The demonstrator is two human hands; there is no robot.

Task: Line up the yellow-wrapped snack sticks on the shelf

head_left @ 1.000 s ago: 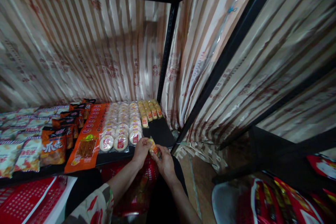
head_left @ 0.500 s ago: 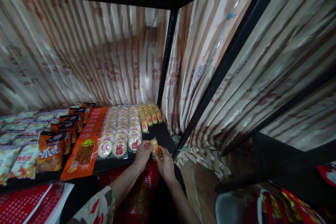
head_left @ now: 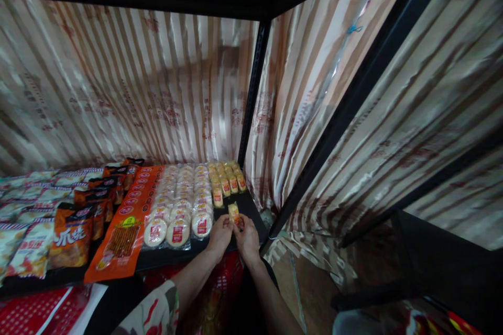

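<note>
Reaching in from a floral sleeve (head_left: 155,309) at seven o'clock, above a red perforated basket (head_left: 230,275), to the front edge of the black shelf (head_left: 251,209). Pinching the lower end of a small yellow packet (head_left: 233,213) with the fingers of the right hand (head_left: 248,235), at five o'clock to it. Bunching the fingers of the left hand (head_left: 220,234) against its foot at seven; cannot tell whether pinching there too. Holding the packet on end over the front part of the shelf; cannot tell whether touching the surface. Open from one to three o'clock, bare black as far as the shelf's right edge. Hemmed in at nine by overlapping rows of round white crackers (head_left: 177,209), then by a flat orange bag (head_left: 118,238) reaching to the front edge, then by orange-and-black packets (head_left: 73,235) and white packets (head_left: 33,248). Closed off at eleven by rows of yellow snacks (head_left: 228,180), with a narrow gap to the held packet. Bounded farther off, just past twelve, by a dark upright post (head_left: 255,94) and, behind, a striped curtain (head_left: 188,89).
</note>
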